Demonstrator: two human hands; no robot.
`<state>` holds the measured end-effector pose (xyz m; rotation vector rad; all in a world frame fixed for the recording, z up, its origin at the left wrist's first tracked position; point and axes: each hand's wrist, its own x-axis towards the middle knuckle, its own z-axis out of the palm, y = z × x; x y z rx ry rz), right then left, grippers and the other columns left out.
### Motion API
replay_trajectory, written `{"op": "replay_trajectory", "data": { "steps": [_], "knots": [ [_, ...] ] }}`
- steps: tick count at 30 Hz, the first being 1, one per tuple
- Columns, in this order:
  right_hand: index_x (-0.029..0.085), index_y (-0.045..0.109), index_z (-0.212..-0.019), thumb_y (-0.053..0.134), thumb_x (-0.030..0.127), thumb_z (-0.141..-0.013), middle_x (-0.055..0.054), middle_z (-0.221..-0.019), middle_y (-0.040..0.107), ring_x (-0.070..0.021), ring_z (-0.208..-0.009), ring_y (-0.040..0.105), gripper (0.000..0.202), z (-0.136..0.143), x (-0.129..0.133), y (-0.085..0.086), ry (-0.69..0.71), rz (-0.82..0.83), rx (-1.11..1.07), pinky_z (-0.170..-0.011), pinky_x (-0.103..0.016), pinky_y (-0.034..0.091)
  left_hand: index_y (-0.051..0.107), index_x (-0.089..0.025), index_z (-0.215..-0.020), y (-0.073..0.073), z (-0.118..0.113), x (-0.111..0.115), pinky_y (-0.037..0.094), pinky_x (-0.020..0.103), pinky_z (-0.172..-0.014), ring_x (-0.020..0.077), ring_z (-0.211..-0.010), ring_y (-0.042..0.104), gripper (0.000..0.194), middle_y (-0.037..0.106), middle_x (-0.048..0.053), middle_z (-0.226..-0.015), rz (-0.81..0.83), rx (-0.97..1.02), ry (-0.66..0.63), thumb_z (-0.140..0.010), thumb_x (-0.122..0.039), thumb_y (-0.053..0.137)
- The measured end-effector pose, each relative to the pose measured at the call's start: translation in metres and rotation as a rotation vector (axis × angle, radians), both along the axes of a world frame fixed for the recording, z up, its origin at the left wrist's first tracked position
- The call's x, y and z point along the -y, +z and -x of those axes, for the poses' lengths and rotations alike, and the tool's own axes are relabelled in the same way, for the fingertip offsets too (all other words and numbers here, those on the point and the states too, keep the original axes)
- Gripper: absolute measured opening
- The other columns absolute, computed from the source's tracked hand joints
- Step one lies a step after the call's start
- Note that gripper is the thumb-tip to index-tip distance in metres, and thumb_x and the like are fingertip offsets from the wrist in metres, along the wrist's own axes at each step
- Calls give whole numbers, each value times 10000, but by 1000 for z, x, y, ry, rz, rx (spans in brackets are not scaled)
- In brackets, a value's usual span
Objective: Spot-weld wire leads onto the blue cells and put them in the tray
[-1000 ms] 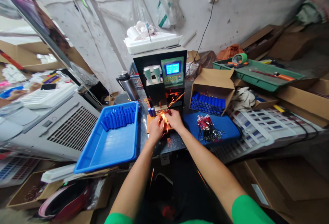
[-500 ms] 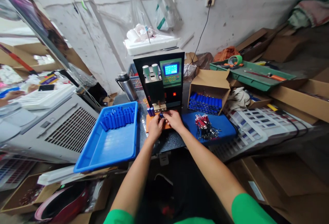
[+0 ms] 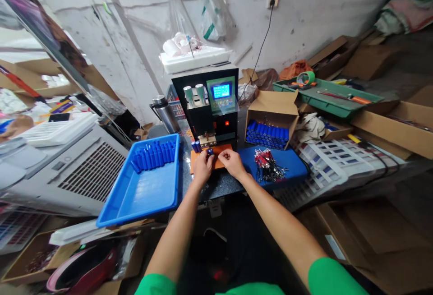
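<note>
In front of a black spot welder (image 3: pixel 221 130) with a lit screen, my left hand (image 3: pixel 202 168) is closed round a blue battery cell (image 3: pixel 210 151), held over an orange board (image 3: pixel 218 163). My right hand (image 3: pixel 232 162) is a little to the right, apart from the cell. Its thumb and fingers are pinched together; whatever is between them is too small to make out. Two more blue cells (image 3: pixel 196 146) stand on the board left of the welding tips (image 3: pixel 208 139).
At left lies a blue tray (image 3: pixel 152 195) with several blue cells. At right, a cardboard box (image 3: pixel 274 103) holds more cells, and a bundle of red and black wires (image 3: pixel 269 165) rests on a blue pad (image 3: pixel 294 166). A steel flask (image 3: pixel 166 113) stands behind the tray.
My right hand has come away from the cell toward the right. The left hand keeps the cell, now slightly lower and nearer me. The whole view has shifted a little.
</note>
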<state>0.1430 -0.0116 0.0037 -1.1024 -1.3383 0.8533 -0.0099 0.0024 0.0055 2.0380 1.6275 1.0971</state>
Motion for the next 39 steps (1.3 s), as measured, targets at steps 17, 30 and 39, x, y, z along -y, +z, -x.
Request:
{"op": "replay_trajectory", "data": {
  "steps": [17,30,39],
  "knots": [
    [191,631,-761,590,348,-804,-18,-703,653,-160,-641,602,169,1,-1,-11,13,-33,47,-625,-259,457,639,-201,-1107,-1,4,8,478,323,-812,204,-891,620,247,678,61,-952,13,69,-101,-906,-296,531],
    [201,619,-744,572,323,-808,-14,-689,655,-155,-621,603,146,2,2,-7,1,-48,84,-615,-255,460,653,-204,-1154,-10,6,5,497,343,-878,202,-965,630,292,688,71,-1062,-6,155,-139,-891,-278,550],
    [204,622,-756,571,322,-810,-17,-697,659,-157,-624,608,139,3,3,-8,1,-53,114,-618,-254,466,672,-200,-1119,-10,7,5,509,342,-864,213,-978,631,279,689,78,-1029,5,169,-113,-883,-304,565]
  ]
}}
